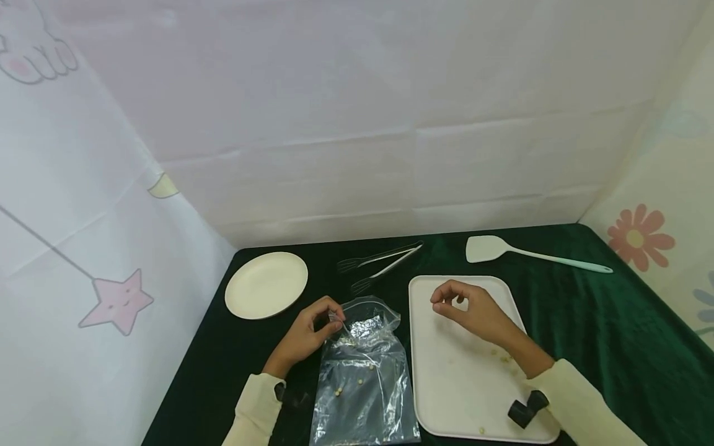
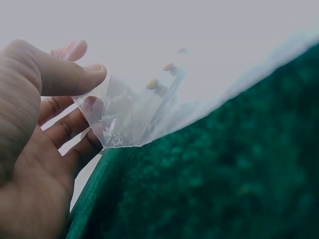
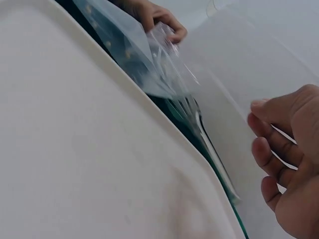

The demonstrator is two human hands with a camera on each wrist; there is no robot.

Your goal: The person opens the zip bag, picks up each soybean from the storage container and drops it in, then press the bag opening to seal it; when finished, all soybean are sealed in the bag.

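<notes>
My left hand point(image 1: 307, 334) pinches the left edge of a clear zip bag point(image 1: 368, 402) near its mouth. In the left wrist view, thumb and fingers hold the thin plastic of the bag point(image 2: 124, 114). Several small, round, pale-yellow beans point(image 1: 360, 381) lie inside it. My right hand point(image 1: 471, 310) hovers over the upper part of a white rectangular tray point(image 1: 446, 396). Its thumb tip meets the index fingertip in the right wrist view, the other fingers curled point(image 3: 271, 154); I cannot tell whether something tiny is between them. A few beans point(image 1: 504, 359) lie on the tray, partly behind the right forearm.
A cream oval plate point(image 1: 266, 285) sits at the back left of the green-covered table point(image 1: 625, 334). Metal tongs with fork-like ends point(image 1: 387, 267) lie behind the bag. A pale spatula point(image 1: 535, 253) lies behind the tray, and fabric walls point(image 1: 357, 155) rise around the table.
</notes>
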